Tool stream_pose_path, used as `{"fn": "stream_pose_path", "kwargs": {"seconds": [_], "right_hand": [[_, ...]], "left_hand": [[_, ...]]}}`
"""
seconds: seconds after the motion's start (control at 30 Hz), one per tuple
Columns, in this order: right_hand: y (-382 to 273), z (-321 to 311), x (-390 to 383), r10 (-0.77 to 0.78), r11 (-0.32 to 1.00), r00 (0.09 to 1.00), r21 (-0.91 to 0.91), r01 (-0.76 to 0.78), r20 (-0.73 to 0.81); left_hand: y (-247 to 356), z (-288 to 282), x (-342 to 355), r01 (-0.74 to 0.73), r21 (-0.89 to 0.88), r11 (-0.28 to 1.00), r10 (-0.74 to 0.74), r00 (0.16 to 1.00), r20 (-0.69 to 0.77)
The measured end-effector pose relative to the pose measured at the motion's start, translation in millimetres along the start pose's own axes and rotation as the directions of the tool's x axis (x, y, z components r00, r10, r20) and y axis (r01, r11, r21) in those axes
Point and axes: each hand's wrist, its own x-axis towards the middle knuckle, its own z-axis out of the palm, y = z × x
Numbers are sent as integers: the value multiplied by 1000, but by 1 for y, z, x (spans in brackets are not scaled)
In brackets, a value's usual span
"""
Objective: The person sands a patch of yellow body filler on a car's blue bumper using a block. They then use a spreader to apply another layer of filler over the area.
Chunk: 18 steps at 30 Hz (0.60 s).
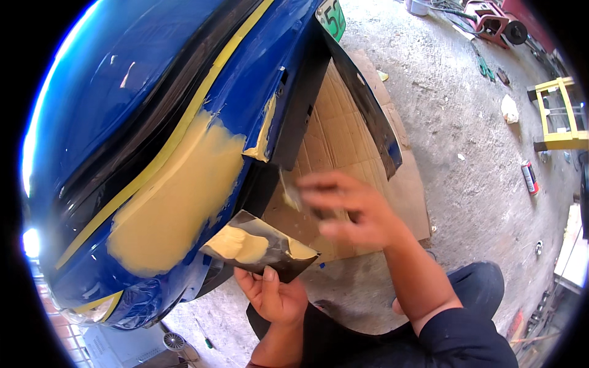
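My left hand grips the lower edge of a dark flat mixing board, thumb on top. Two dabs of yellow body filler lie on the board. Above and to the right of it is my right hand, smeared by motion, its fingers closed round a thin putty spreader with yellow filler on it. To the left stands a blue car bumper, coated with a broad patch of yellow filler. More filler covers a narrow edge of the bumper. The spreader is apart from the patch.
Yellow masking tape runs along the dark hood gap. Flattened cardboard lies under a hanging black trim strip. On the concrete floor are a spray can, a yellow stand, a red machine and crumpled paper.
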Motion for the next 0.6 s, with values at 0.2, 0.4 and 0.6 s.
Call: {"fn": "stream_pose_path", "kwargs": {"seconds": [0.2,0.4,0.6], "right_hand": [[-30,-2,-15,145,985,973,-115,-126,180],[-46,14,12,241,727,916,-565,-390,-321],[-73,31,70,184,342,937,-874,-344,-297]], "left_hand": [[32,23,7,-153,12,988,152,988,23],[20,-11,11,-324,14,946,318,934,165],[22,-20,0,-172,-20,985,173,984,43]]}}
